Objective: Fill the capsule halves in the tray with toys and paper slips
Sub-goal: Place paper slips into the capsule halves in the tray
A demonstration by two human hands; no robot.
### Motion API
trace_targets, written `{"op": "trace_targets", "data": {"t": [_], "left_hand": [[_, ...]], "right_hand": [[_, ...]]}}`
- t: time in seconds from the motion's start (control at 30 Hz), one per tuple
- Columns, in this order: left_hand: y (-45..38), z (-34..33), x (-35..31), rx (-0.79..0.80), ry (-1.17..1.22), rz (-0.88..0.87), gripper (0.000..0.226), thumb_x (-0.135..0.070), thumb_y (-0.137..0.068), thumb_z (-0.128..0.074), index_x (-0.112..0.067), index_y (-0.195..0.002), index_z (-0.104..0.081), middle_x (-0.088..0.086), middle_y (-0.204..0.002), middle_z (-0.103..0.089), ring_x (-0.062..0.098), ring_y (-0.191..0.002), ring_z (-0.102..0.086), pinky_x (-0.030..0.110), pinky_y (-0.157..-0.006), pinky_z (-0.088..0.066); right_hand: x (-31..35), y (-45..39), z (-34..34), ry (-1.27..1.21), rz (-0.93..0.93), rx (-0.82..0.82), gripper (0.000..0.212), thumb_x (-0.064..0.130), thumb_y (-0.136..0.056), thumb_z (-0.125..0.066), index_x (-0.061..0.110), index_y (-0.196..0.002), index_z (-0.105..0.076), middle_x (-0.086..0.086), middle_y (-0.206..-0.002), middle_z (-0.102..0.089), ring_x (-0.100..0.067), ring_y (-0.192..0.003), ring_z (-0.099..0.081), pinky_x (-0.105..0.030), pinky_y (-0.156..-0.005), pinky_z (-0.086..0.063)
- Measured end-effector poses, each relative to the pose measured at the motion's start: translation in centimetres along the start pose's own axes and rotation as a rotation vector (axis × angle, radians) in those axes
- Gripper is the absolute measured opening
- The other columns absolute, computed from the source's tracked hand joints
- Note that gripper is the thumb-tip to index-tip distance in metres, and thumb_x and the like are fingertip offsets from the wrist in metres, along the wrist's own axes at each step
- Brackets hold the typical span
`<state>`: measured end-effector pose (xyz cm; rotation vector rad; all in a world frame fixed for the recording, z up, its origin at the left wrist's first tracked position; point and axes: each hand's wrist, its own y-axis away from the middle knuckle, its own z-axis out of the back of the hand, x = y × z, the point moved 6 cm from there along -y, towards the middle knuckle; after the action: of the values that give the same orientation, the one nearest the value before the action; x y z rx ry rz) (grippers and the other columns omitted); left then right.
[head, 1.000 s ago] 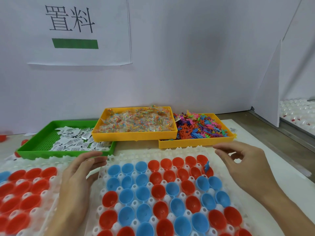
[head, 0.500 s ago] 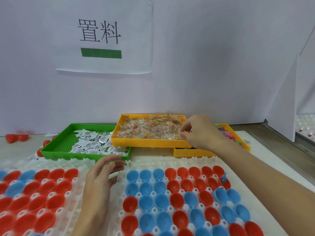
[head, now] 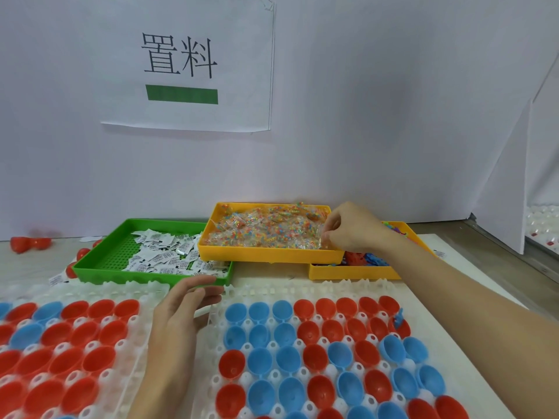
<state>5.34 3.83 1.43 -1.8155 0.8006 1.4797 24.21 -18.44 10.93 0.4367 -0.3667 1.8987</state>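
Head camera: a person's right hand (head: 352, 228) reaches into the upper yellow tray (head: 269, 252) of clear toy packets (head: 266, 229), its fingers (head: 328, 237) curled down among the bags at the tray's right end; whether they have actually pinched a packet cannot be told from this angle. The left hand (head: 178, 316) rests between two white capsule trays, fingers straight and close together, the tips lying at the near edge of the green tray (head: 99, 269), holding nothing. The right capsule tray (head: 305, 290) holds red and blue capsule halves (head: 311, 352), open side up, on a pale mat on the surface. One red half in the far right corner holds a small blue toy (head: 398, 317); the others in view look unfilled. The left capsule tray (head: 142, 300) carries mostly red halves with a few blue. The green tray, behind the left hand, contains a heap of white paper slips (head: 169, 255) printed in black, piled toward its right side. The upper yellow tray sits overlapping the green tray's right edge and a second, lower yellow tray (head: 354, 272) of loose coloured plastic toys (head: 363, 258), partly hidden by the right forearm. A few loose red capsule halves (head: 28, 243) lie on the surface at far left. A paper sign (head: 187, 62) with two black characters and a green bar hangs on the white wall behind.
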Motion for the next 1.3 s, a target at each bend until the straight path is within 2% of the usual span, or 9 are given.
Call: {"op": "trace_targets", "data": {"t": [0.1,0.27,0.43,0.53,0.63,0.83,1.07,1.17,1.3], "left_hand": [[0.0,0.0,0.0,0.0,0.0,-0.004,0.031,-0.004,-0.097,-0.044,-0.016,-0.093,-0.072,0.009,-0.093,-0.075,0.025,-0.093,-0.067,0.038,-0.076,-0.047],[-0.2,0.1,0.2,0.006,-0.008,-0.005,0.034,-0.005,-0.096,-0.045,-0.021,-0.09,-0.074,0.009,-0.091,-0.075,0.025,-0.093,-0.068,0.037,-0.076,-0.048],[-0.3,0.2,0.3,0.002,-0.004,-0.005,0.033,-0.005,-0.096,-0.045,-0.021,-0.09,-0.074,0.009,-0.092,-0.075,0.028,-0.095,-0.068,0.038,-0.077,-0.048],[-0.3,0.2,0.3,0.008,-0.008,-0.01,0.034,-0.005,-0.097,-0.044,-0.021,-0.091,-0.074,0.009,-0.093,-0.075,0.028,-0.096,-0.068,0.041,-0.08,-0.048],[-0.4,0.3,0.3,0.011,-0.003,-0.019,0.034,-0.004,-0.097,-0.043,-0.02,-0.091,-0.073,0.01,-0.094,-0.074,0.029,-0.098,-0.067,0.041,-0.081,-0.048],[-0.3,0.3,0.4,0.012,-0.018,-0.025,0.036,-0.005,-0.096,-0.044,-0.023,-0.089,-0.075,0.01,-0.093,-0.075,0.027,-0.097,-0.067,0.043,-0.084,-0.047],[-0.3,0.2,0.5,0.02,-0.027,-0.029,0.036,-0.004,-0.096,-0.042,-0.019,-0.089,-0.074,0.012,-0.092,-0.074,0.028,-0.096,-0.066,0.043,-0.086,-0.045],[-0.2,0.1,0.5,0.024,-0.04,-0.031,0.035,-0.004,-0.096,-0.041,-0.018,-0.09,-0.073,0.013,-0.095,-0.074,0.029,-0.099,-0.066,0.047,-0.092,-0.045],[-0.2,0.1,0.3,0.027,-0.037,-0.032,0.035,-0.003,-0.096,-0.04,-0.017,-0.091,-0.072,0.013,-0.094,-0.074,0.029,-0.098,-0.066,0.045,-0.09,-0.045]], "right_hand": [[-0.8,0.2,0.5,-0.224,0.001,-0.036,0.019,0.016,-0.093,-0.065,0.022,-0.075,-0.07,0.006,-0.085,-0.068,-0.013,-0.088,-0.063,-0.023,-0.067,-0.046],[-2.4,0.6,1.0,-0.467,-0.035,-0.204,0.009,0.019,-0.093,-0.066,0.015,-0.087,-0.07,-0.002,-0.085,-0.072,-0.016,-0.081,-0.069,-0.03,-0.074,-0.055],[-3.2,2.0,1.0,-0.691,-0.023,-0.261,0.005,0.012,-0.095,-0.065,0.009,-0.092,-0.067,-0.006,-0.081,-0.074,-0.009,-0.064,-0.07,-0.018,-0.053,-0.049],[-4.2,4.0,1.6,-0.821,0.021,-0.295,0.005,0.009,-0.093,-0.067,0.009,-0.097,-0.071,-0.008,-0.078,-0.075,-0.011,-0.065,-0.069,-0.018,-0.056,-0.052],[-6.0,7.0,2.5,-0.783,0.076,-0.32,0.01,0.009,-0.093,-0.067,0.013,-0.094,-0.076,-0.006,-0.079,-0.077,-0.012,-0.069,-0.07,-0.017,-0.061,-0.054],[-10.3,12.6,2.0,-0.599,0.027,-0.297,0.016,0.003,-0.088,-0.071,0.017,-0.082,-0.077,0.002,-0.075,-0.075,-0.011,-0.065,-0.069,-0.015,-0.055,-0.05],[-10.8,14.5,1.6,-0.468,0.081,-0.251,0.033,-0.008,-0.082,-0.072,0.023,-0.071,-0.075,0.009,-0.073,-0.074,-0.004,-0.067,-0.067,-0.008,-0.06,-0.049],[-10.9,14.8,0.7,-0.439,0.067,-0.222,0.032,-0.007,-0.082,-0.073,0.023,-0.073,-0.077,0.013,-0.074,-0.073,-0.004,-0.072,-0.068,-0.01,-0.064,-0.051],[-11.0,14.8,0.7,-0.393,0.071,-0.237,0.033,-0.002,-0.082,-0.076,0.03,-0.076,-0.076,0.013,-0.077,-0.073,-0.008,-0.075,-0.069,-0.02,-0.071,-0.057]]}}
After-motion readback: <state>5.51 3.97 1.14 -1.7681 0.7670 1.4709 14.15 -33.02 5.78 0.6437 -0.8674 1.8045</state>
